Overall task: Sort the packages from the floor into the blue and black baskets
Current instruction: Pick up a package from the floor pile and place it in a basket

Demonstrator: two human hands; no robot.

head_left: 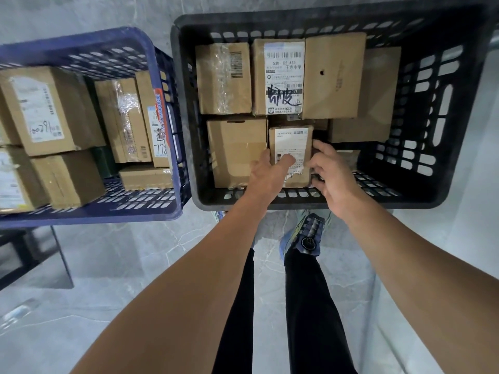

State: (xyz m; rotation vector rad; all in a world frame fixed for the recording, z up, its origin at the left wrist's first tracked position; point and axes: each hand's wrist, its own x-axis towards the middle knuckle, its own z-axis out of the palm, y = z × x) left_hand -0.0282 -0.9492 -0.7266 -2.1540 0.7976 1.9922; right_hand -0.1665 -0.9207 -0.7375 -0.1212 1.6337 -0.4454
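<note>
Risk first: the small labelled pkg (290,147) is being wedged into a tight slot in the black basket (297,20), between a plain box (237,152) on its left and a dark gap on its right. Pushed down at a tilt, it could jam on its neighbour or tear its label, which already looks torn at the near corner. Fingers could also get pinched against the box edges.

Containers, left to right. The blue basket (108,214) sits left, raised off the grey floor (135,252). It holds approx. six cardboard pkgs; a big labelled box (46,109) lies far-left and a slim upright one w/ orange tape (156,117) leans on the right wall. The black basket sits right, just beside it. Its far row holds a taped box (224,78), a box w/ handwritten label (280,76) and a plain box w/ a hole (332,74).

Left hand (270,171) grips the small pkg, thumb across its label. Right hand (332,174) holds its right side, fingers curled.
</note>
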